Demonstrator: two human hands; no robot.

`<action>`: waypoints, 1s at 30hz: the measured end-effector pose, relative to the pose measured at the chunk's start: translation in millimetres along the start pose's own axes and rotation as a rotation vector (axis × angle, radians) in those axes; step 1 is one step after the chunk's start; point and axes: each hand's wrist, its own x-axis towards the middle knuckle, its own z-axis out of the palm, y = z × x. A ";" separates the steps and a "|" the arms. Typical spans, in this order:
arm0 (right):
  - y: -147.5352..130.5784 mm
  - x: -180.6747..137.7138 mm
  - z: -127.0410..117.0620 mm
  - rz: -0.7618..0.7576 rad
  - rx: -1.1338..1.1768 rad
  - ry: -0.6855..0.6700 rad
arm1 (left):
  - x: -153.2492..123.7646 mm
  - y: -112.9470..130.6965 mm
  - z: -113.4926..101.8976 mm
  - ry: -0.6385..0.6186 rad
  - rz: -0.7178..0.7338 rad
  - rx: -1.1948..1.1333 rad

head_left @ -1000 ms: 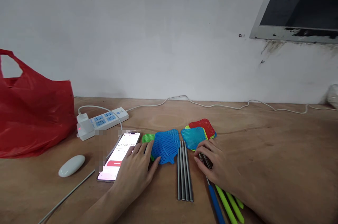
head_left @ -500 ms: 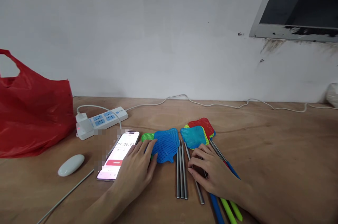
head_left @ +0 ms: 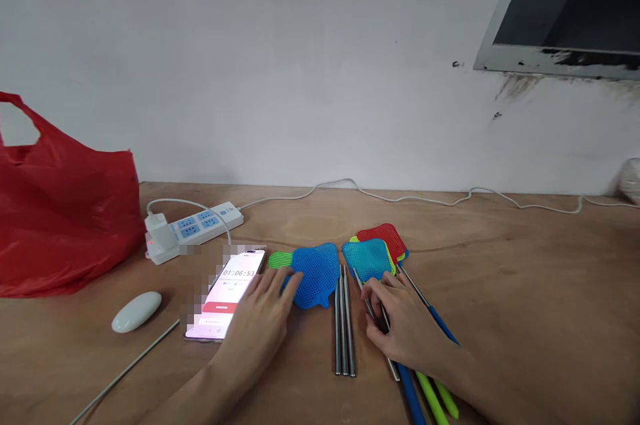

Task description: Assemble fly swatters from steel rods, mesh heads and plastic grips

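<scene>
My left hand (head_left: 265,308) lies palm down, fingers spread, over the near edge of the blue and green mesh fly swatter heads (head_left: 315,275). My right hand (head_left: 400,318) is curled, thumb and fingers closed around a thin metal rod (head_left: 393,369) that slants toward me. Beyond it lie overlapping swatter heads, a teal one (head_left: 367,259) in front of a yellow one and a red one (head_left: 383,238). Blue grips (head_left: 411,395) and yellow-green grips (head_left: 433,398) stick out below my right wrist. Three metal rods (head_left: 345,331) lie side by side between my hands.
A phone (head_left: 233,291) with a running timer lies beside my left hand. Farther left are a white mouse (head_left: 137,312), a power strip (head_left: 210,228) with a plugged-in charger, and a red plastic bag (head_left: 65,211). A white cable (head_left: 410,199) runs along the wall.
My right hand has closed on the metal rod and shifted it to the right, away from the three other rods. My left hand has moved only slightly, its thumb now lifted nearer the fingers.
</scene>
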 end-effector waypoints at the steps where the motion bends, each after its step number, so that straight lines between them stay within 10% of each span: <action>1: 0.0 -0.1 0.3 -0.004 0.004 0.002 | 2.0 -5.1 -0.5 -0.007 -0.055 0.071; 30: 0.0 0.7 -1.2 -0.029 0.052 0.000 | 12.6 -26.8 -4.8 -0.179 -0.175 -0.049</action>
